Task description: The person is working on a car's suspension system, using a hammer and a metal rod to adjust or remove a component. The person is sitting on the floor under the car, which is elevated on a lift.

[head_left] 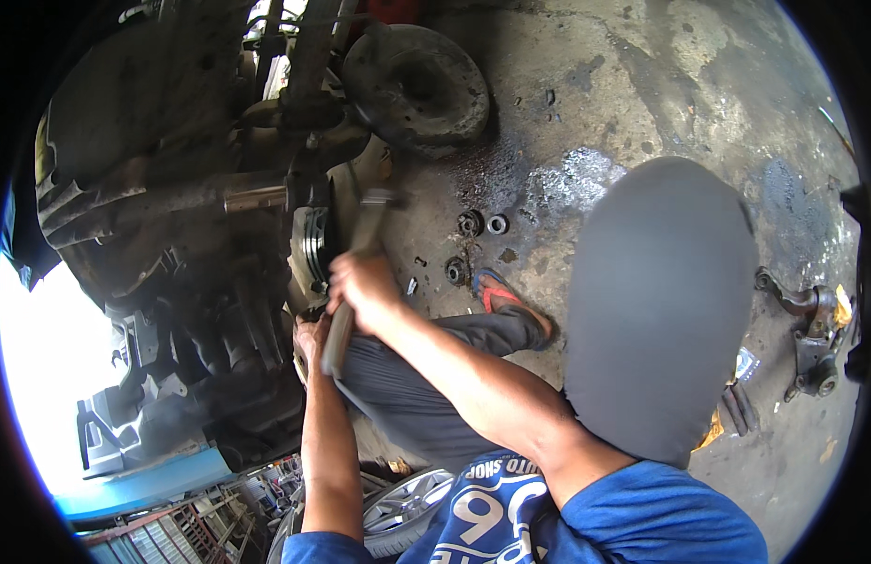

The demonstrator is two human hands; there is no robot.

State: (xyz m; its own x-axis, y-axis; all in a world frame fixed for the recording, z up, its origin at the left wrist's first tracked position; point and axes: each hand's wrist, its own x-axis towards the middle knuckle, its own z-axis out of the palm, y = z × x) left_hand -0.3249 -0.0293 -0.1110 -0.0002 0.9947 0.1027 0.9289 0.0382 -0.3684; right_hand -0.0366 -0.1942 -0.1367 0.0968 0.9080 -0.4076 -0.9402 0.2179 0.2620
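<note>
My right hand (363,289) grips a hammer (338,350) around its handle. The hammer's head is up by the car's axle parts, blurred by motion. Just below, my left hand (311,344) is closed at the lower end of the wheel hub part (311,246), which has a shiny ringed edge. The hammer handle covers some of its fingers, so what it holds is hidden. The dark underside of a vehicle (172,226) fills the left, with a bright metal shaft (257,199) leading toward the hub.
A round brake drum (416,89) lies beyond the hub. Several bearings and rings, including a shiny ring (497,224), sit on the stained concrete floor near my sandalled foot (510,305). A control arm (813,338) rests at right. My knee (661,310) rises between; an alloy wheel (412,503) is below.
</note>
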